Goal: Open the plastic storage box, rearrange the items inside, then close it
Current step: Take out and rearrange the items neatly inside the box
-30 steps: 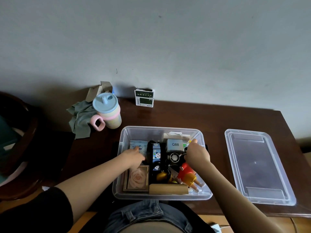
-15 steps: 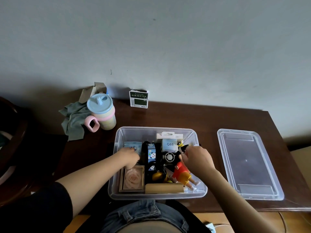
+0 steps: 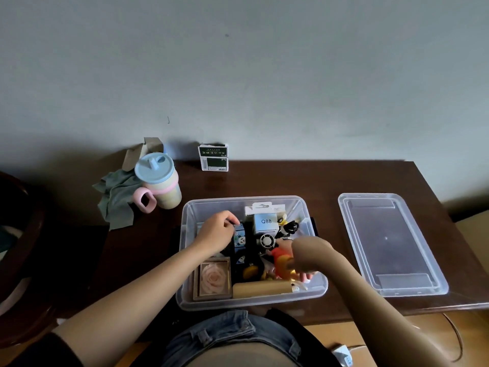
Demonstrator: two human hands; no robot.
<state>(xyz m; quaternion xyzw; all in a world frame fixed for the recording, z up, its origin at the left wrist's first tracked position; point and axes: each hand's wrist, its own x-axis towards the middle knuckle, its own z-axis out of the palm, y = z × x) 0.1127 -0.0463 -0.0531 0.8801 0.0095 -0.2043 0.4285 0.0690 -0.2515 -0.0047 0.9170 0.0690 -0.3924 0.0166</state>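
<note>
Box (image 3: 316, 288): table's near edge, uncovered; lid (image 3: 391, 243) beside, right. Step: rearranging. Left hand (image 3: 215, 233) pinches blue packet (image 3: 239, 235); right hand (image 3: 308, 256) grasps red figure (image 3: 280, 260). Next: reseat both, fit lid.

clear box (image 3: 316, 288), red-orange figure (image 3: 281, 262), blue-lidded pink-handled cup (image 3: 158, 181)

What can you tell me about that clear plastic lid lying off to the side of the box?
The clear plastic lid is a see-through rectangle with rounded corners, a raised rim and a stepped inner panel. It lies flat on the dark brown wooden table, to the right of the open clear plastic storage box and apart from it, with its long side running away from the person. Nothing rests on it, and neither hand touches it. The table's dark wood shows through it.
</note>
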